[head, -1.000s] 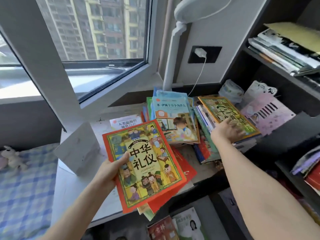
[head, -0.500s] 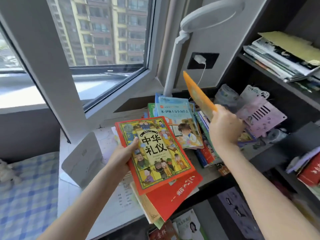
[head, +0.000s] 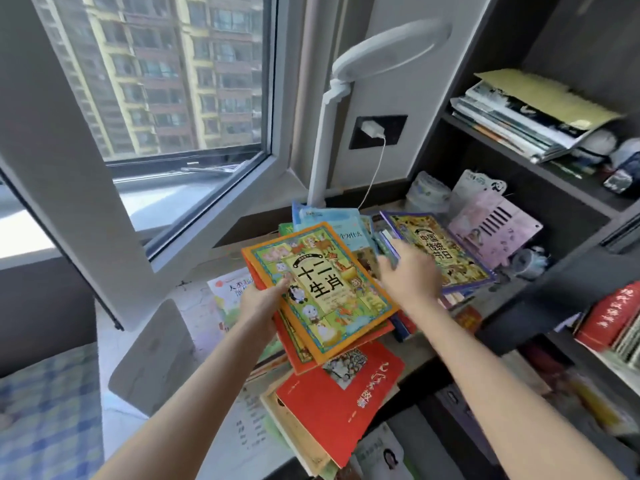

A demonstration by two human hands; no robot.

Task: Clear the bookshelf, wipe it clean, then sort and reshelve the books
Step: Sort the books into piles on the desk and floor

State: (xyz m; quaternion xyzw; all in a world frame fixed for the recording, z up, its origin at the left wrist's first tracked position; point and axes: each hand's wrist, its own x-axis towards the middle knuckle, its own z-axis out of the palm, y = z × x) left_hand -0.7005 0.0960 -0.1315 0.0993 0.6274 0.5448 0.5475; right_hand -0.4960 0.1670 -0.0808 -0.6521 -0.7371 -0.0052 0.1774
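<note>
Orange book (head: 322,285) was up in the air in our right hand (head: 408,275) half a second ago. Now it sits on top of the stack (head: 298,355) in our left hand (head: 263,303), and the right hand has gone back out to the purple book (head: 440,251) on the desk (head: 197,306) pile.

Left hand grips the stack from its left edge, thumb on the orange cover. Right hand is flat, fingers stretched onto the purple book's near edge, with no grip yet as far as we can see. The two hands are apart. Most books are on the desk by the window, and the shelf (head: 519,157) on the right has some magazines lying on its upper board.

Our worry is that the stack is held from one side only, and those covers look glossy. Add another book and the top ones could fan out and slide off to the right. They'd land on the red book (head: 332,400), which already juts over the desk edge. Yanking the purple one could also drag the loose pile under it.
</note>
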